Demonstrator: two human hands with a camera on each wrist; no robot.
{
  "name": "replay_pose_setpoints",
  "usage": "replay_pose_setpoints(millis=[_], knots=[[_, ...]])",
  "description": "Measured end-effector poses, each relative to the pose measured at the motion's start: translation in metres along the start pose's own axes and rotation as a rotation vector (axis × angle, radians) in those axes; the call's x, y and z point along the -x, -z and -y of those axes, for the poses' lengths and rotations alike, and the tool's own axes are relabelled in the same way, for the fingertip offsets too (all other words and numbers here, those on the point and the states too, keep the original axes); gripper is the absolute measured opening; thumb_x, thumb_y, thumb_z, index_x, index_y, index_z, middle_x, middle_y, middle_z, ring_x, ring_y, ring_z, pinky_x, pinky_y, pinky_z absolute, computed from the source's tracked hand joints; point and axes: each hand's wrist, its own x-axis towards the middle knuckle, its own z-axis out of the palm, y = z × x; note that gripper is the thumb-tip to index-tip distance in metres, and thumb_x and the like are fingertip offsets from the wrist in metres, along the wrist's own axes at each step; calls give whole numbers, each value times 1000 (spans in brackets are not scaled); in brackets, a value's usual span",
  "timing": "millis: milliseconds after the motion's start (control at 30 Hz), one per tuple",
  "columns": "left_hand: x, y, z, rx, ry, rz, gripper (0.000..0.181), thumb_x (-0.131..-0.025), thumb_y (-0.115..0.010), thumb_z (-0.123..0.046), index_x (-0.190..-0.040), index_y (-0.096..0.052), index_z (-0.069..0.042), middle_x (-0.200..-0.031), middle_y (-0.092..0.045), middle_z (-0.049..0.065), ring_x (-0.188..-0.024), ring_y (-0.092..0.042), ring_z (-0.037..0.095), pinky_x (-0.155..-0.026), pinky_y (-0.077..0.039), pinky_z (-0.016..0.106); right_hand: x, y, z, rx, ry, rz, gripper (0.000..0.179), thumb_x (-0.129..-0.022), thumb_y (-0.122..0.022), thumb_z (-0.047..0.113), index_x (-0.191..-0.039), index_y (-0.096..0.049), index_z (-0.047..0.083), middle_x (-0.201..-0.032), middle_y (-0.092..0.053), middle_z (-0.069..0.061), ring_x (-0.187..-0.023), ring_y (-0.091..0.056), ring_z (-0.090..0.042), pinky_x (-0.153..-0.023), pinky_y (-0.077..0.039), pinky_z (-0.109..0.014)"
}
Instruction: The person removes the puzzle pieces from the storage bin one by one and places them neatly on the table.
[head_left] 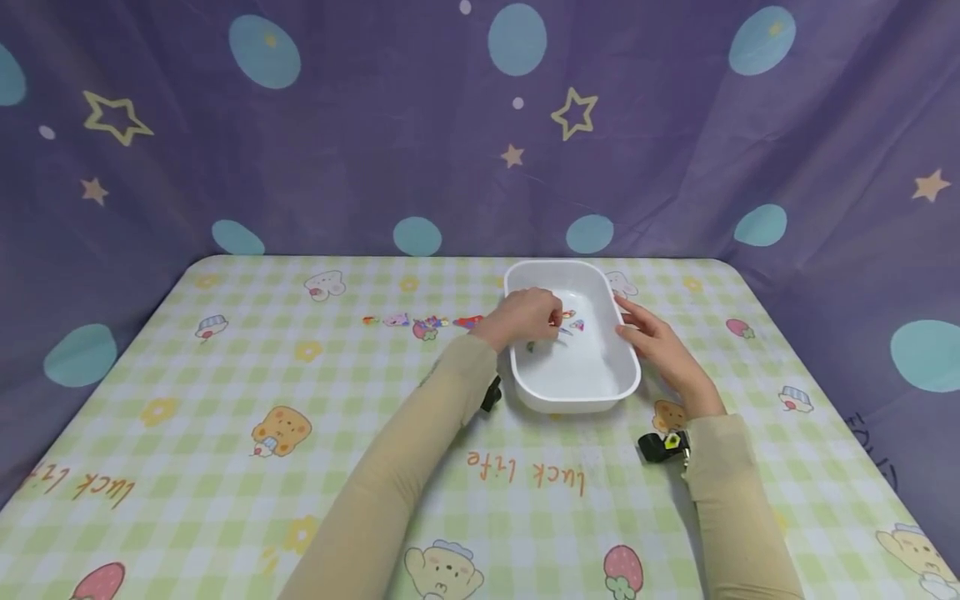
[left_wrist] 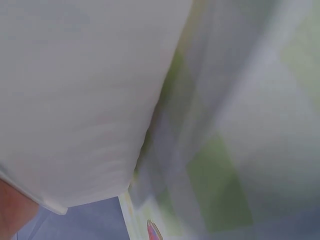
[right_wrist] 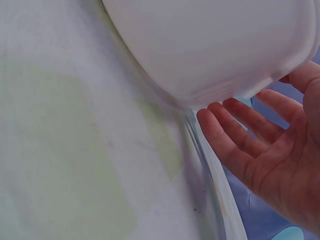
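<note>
A white rectangular basin (head_left: pixel 577 375) stands on the table, with several small colourful cutouts (head_left: pixel 577 326) on its floor. Over its left rim reaches my left hand (head_left: pixel 534 310), fingers curled down close to those pieces; I cannot tell whether one is pinched. My right hand (head_left: pixel 656 342) is at the basin's right side, its fingertips at the outer wall. The right wrist view shows those fingers (right_wrist: pixel 235 135) loosely extended against the white wall. Left of the basin lies a row of flat cartoon cutouts (head_left: pixel 396 320), partly hidden by the left wrist.
The table wears a green-and-white checked cloth (head_left: pixel 225 517) printed with cartoon figures. A purple curtain (head_left: pixel 420 183) with stars and blue ovals hangs behind it. Black wrist cameras sit under the left wrist and beside the right wrist (head_left: pixel 663 447).
</note>
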Motion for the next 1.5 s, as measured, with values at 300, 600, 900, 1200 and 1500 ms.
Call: replay_pose_setpoints(millis=[300, 600, 900, 1200, 1500], knots=[[8, 4, 2, 87, -60, -54, 5, -75, -58, -21, -79, -59, -22, -77, -54, -13, -70, -48, 6, -64, -38, 21, -2, 0, 0, 1, 2, -3, 54, -87, -47, 25, -135, -24, 17, -124, -37, -20, -96, -49, -16, -69, -46, -22], [21, 14, 4, 68, -107, -123, 12, -75, -57, -20, -86, -62, -21, -83, -52, -9, -73, -47, 6, -65, -38, 21, -2, 0, -1, -6, -2, 2, 55, -87, -47, 25, -135, -23, 18, -125, -36, -19, -95, -50, -12, -70, -46, -22], [42, 25, 18, 75, -93, -184, 17, -75, -58, -20, -91, -64, -18, -86, -54, -7, -78, -51, 6, -68, -39, 19, -2, 1, -3, -13, 5, 4, 55, -86, -48, 25, -135, -23, 17, -124, -36, -20, -93, -50, -9, -69, -46, -21], [63, 30, 30, 172, -10, -258, 16, -79, -57, -22, -92, -63, -17, -85, -54, -7, -79, -50, 7, -73, -39, 22, -3, 1, -3, -11, -10, 7, 56, -86, -48, 28, -135, -24, 19, -126, -35, -19, -93, -49, -8, -70, -45, -21], [83, 32, 49, 202, 49, -320, 14, -79, -58, -25, -90, -61, -18, -83, -52, -10, -78, -50, 8, -69, -39, 24, -2, 2, -2, -50, 11, 16, 55, -86, -48, 25, -135, -23, 17, -125, -35, -21, -94, -51, -10, -69, -45, -21]])
